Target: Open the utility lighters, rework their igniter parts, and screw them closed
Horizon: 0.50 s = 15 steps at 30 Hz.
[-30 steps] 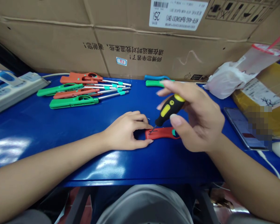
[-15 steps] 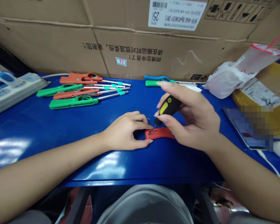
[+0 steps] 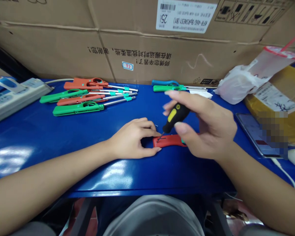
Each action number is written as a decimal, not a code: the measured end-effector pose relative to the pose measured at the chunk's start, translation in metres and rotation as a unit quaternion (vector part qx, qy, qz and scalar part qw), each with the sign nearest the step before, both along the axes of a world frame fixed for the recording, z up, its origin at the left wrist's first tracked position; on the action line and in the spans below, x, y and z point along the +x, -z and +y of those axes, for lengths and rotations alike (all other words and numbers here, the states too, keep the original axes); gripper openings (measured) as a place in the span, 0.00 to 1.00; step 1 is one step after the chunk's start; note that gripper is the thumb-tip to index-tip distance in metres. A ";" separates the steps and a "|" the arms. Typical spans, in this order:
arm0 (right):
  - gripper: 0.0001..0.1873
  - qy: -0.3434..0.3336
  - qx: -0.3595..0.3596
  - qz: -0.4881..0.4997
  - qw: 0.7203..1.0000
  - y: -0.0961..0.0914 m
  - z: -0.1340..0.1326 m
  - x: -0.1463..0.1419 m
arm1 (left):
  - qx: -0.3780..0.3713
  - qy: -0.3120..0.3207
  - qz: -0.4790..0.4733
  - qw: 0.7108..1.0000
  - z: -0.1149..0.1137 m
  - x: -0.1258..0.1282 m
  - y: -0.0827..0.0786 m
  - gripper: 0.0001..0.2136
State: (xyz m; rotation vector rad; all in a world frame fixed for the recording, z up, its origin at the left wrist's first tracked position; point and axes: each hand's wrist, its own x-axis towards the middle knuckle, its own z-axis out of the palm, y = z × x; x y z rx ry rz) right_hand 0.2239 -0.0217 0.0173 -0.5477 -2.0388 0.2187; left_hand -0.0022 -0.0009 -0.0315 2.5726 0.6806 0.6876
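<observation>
A red long-necked lighter [image 3: 171, 141] lies on the blue table, its right part hidden behind my right hand. My left hand [image 3: 135, 137] is closed on the lighter's left end, with thumb and fingers on either side of it. My right hand [image 3: 204, 126] holds a black and yellow screwdriver [image 3: 176, 115] from above. The screwdriver stands tilted, its thin shaft reaching down to the lighter's left end. The right thumb sits slightly off the handle, and the handle's top goes under the palm.
Several orange and green lighters [image 3: 78, 108] lie at the back left, beside a white power strip [image 3: 12, 100]. A blue lighter [image 3: 164, 82] and a green one [image 3: 167, 88] lie at the back. A phone [image 3: 255, 134] and a bagged cup [image 3: 248, 77] stand right; a large carton [image 3: 137, 39] forms the back wall.
My right hand has shifted slightly right and its thumb has loosened from the screwdriver handle, showing more of it. My left hand and the red lighter have stayed in place.
</observation>
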 end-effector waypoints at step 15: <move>0.21 0.056 -0.008 0.017 0.998 -0.005 -0.004 -0.002 | 0.002 0.002 -0.004 1.000 0.000 0.000 0.000 0.11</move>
